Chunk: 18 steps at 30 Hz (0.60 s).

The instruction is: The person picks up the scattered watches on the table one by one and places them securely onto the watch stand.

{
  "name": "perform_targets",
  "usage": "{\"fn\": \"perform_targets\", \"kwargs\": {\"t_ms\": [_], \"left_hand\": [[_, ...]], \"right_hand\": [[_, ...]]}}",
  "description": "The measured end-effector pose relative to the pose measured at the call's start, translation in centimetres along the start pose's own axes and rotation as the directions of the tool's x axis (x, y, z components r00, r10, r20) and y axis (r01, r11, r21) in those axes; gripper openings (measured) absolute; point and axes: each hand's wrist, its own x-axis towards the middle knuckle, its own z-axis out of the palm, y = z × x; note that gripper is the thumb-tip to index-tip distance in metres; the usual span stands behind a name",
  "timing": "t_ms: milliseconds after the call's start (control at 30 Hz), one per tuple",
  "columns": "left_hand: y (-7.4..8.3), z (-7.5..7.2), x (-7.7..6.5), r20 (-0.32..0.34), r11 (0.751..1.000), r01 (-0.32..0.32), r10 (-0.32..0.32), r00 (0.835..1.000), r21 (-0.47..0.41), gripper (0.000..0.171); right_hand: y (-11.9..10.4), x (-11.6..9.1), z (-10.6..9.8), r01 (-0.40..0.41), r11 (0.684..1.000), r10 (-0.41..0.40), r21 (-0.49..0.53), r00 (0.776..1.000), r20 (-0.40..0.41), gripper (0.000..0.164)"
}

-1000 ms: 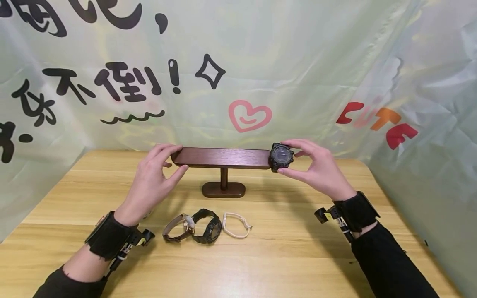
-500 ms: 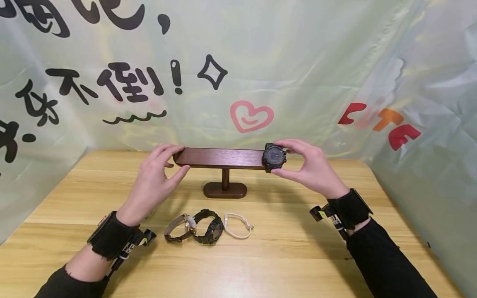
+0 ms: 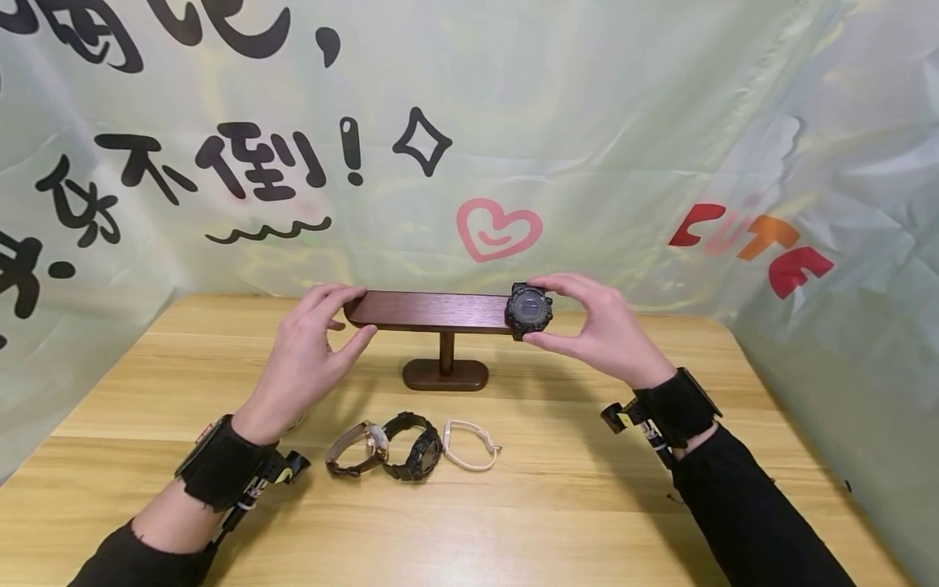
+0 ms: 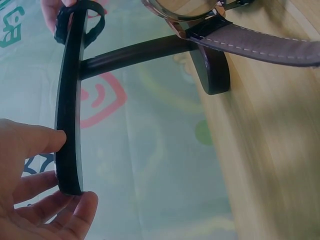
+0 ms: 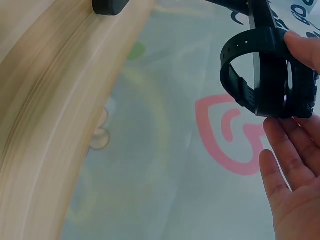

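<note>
A dark wooden T-shaped watch stand (image 3: pixel 433 311) stands upright near the back of the table. My left hand (image 3: pixel 311 350) holds the left end of its bar, the thumb against one edge and fingers around the end, as the left wrist view shows. My right hand (image 3: pixel 612 334) pinches a black digital watch (image 3: pixel 530 309) between thumb and fingers at the bar's right end. In the right wrist view, the watch strap (image 5: pixel 231 47) loops around the bar. In front of the stand lie a brown-strapped watch (image 3: pixel 348 456), another black watch (image 3: pixel 425 452) and a white-banded watch (image 3: pixel 469 466).
The light wooden table (image 3: pixel 572 505) spreads before me. Behind it hangs a pale green cloth (image 3: pixel 623 163) with black writing and a pink heart. The stand's oval base (image 3: pixel 445 376) sits behind the row of watches.
My right hand has slid the black watch leftward along the bar, farther in from its right end. The left hand keeps its place on the stand. The head view has shifted slightly.
</note>
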Motion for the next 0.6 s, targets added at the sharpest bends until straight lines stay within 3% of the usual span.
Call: {"fn": "perform_targets", "kwargs": {"t_ms": [600], "left_hand": [[-0.04, 0.02, -0.02, 0.001, 1.0, 0.002, -0.002, 1.0, 0.0, 0.05]], "right_hand": [[-0.57, 0.87, 0.98, 0.032, 0.999, -0.032, 0.0, 0.999, 0.027, 0.071]]}}
